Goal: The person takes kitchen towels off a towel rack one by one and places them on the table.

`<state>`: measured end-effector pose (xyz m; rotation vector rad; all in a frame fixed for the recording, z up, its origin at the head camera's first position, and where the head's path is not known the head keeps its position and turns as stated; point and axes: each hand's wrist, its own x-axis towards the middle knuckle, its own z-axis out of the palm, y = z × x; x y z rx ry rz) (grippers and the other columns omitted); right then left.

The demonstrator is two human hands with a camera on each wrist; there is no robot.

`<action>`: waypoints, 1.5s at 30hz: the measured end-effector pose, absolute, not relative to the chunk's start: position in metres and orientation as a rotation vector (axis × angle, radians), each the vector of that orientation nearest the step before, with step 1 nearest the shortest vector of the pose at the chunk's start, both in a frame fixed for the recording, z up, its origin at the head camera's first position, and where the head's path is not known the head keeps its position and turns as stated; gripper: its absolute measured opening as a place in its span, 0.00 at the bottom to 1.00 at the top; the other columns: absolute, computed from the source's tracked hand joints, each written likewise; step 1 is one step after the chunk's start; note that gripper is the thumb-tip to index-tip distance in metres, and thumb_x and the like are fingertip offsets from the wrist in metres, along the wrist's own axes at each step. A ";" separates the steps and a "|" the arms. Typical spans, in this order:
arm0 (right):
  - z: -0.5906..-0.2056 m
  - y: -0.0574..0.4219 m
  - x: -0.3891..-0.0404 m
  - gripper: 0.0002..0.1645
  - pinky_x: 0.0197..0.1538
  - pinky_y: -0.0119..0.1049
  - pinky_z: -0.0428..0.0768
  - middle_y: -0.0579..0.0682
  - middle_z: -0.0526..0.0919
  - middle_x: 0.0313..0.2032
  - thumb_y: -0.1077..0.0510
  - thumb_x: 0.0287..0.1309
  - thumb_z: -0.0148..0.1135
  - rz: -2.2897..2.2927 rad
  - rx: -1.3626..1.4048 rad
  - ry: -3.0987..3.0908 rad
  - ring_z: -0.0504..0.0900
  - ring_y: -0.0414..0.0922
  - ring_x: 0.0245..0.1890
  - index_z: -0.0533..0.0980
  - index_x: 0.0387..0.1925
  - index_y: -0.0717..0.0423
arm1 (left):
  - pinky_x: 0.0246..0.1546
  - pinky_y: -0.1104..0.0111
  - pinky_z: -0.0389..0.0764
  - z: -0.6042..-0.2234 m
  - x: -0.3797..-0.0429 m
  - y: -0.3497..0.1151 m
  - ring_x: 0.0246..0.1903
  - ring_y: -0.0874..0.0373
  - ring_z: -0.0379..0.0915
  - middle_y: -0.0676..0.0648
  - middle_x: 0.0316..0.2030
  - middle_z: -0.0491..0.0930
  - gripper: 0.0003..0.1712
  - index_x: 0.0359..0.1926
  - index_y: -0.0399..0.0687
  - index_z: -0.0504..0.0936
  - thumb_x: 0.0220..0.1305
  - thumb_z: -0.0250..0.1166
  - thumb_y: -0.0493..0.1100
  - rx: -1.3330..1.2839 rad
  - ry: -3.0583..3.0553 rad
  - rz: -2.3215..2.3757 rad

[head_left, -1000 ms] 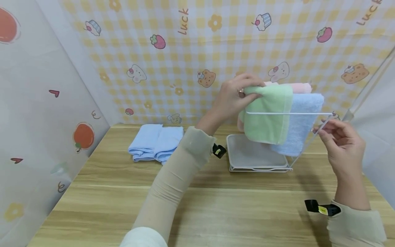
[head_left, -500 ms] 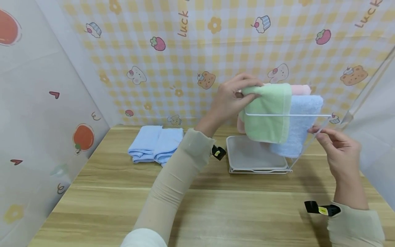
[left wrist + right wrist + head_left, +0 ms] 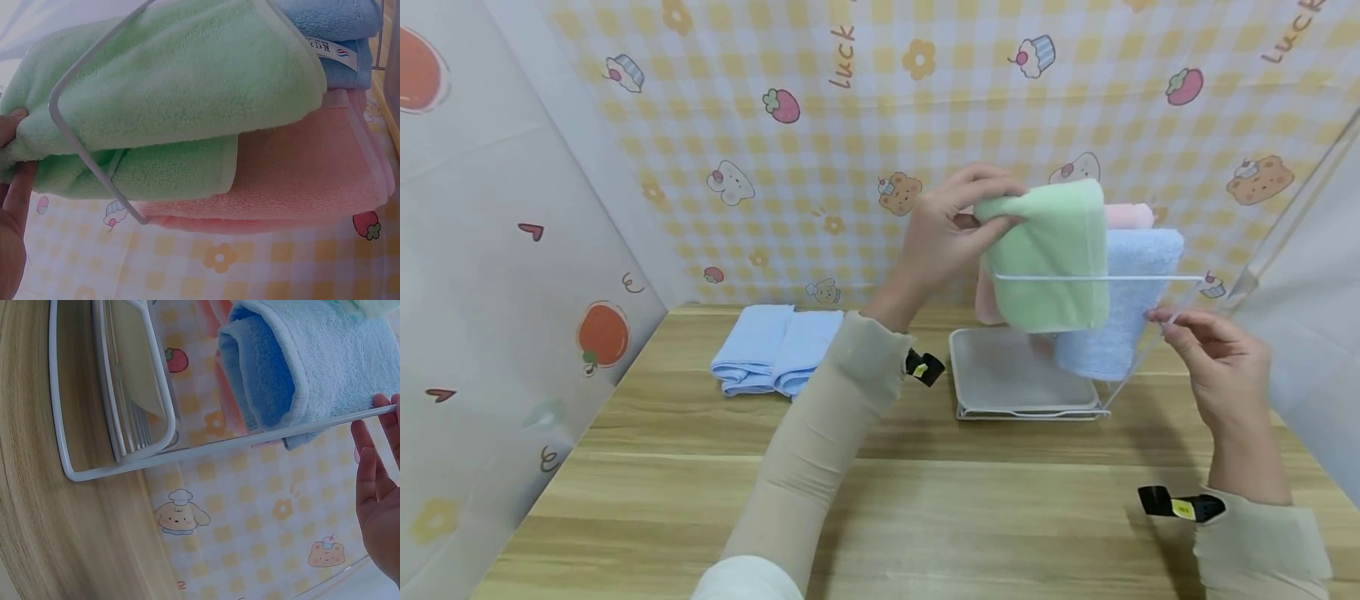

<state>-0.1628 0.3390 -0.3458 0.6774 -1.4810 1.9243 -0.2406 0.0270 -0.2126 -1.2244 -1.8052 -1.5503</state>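
Note:
My left hand (image 3: 943,229) pinches the upper left corner of a green towel (image 3: 1052,258), which drapes on a white wire rack (image 3: 1120,278). Fingers and thumb close over the folded edge, and the left wrist view shows the towel's two layers around the wire. My right hand (image 3: 1225,367) pinches the rack's slanted right side wire between thumb and fingers. Beside the green towel hangs a blue towel (image 3: 1138,308). Behind both, a pink towel (image 3: 300,162) hangs on the rack, mostly hidden in the head view but plain in the left wrist view.
A grey tray (image 3: 1022,375) sits in the rack's base on the wooden table (image 3: 1000,517). Folded light blue cloths (image 3: 775,346) lie at the back left. A checkered curtain (image 3: 850,150) stands right behind the rack.
My left hand has lifted the green towel's top edge and shifted slightly left, so the towel's hem hangs higher. The right hand has slid a little left and stays at the side wire.

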 end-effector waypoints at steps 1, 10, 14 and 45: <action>-0.346 0.339 -0.163 0.09 0.53 0.31 0.81 0.60 0.89 0.38 0.87 0.57 0.49 1.920 0.698 -1.480 0.88 0.48 0.44 0.74 0.39 0.88 | 0.35 0.71 0.86 -0.214 -0.241 0.026 0.43 0.56 0.79 0.37 0.47 0.83 0.11 0.43 0.32 0.86 0.58 0.71 0.31 -1.224 -1.790 -1.536; -0.345 0.338 -0.166 0.10 0.49 0.28 0.83 0.57 0.89 0.41 0.87 0.55 0.51 1.830 0.740 -1.582 0.87 0.46 0.46 0.72 0.40 0.89 | 0.36 0.67 0.87 -0.223 -0.241 0.015 0.41 0.53 0.81 0.33 0.44 0.83 0.11 0.41 0.27 0.85 0.57 0.71 0.29 -1.174 -1.597 -1.577; -0.344 0.338 -0.166 0.11 0.47 0.27 0.83 0.56 0.89 0.41 0.88 0.54 0.51 1.807 0.745 -1.604 0.87 0.46 0.47 0.72 0.40 0.88 | 0.32 0.66 0.87 -0.223 -0.241 0.007 0.41 0.59 0.80 0.32 0.43 0.82 0.11 0.41 0.26 0.85 0.56 0.71 0.29 -1.110 -1.520 -1.579; -0.343 0.343 -0.162 0.12 0.41 0.23 0.82 0.55 0.88 0.47 0.86 0.55 0.53 1.734 0.726 -1.700 0.84 0.45 0.53 0.72 0.42 0.87 | 0.44 0.63 0.86 -0.242 -0.239 -0.047 0.40 0.57 0.85 0.50 0.41 0.84 0.15 0.43 0.18 0.80 0.53 0.69 0.22 -0.754 -1.248 -1.857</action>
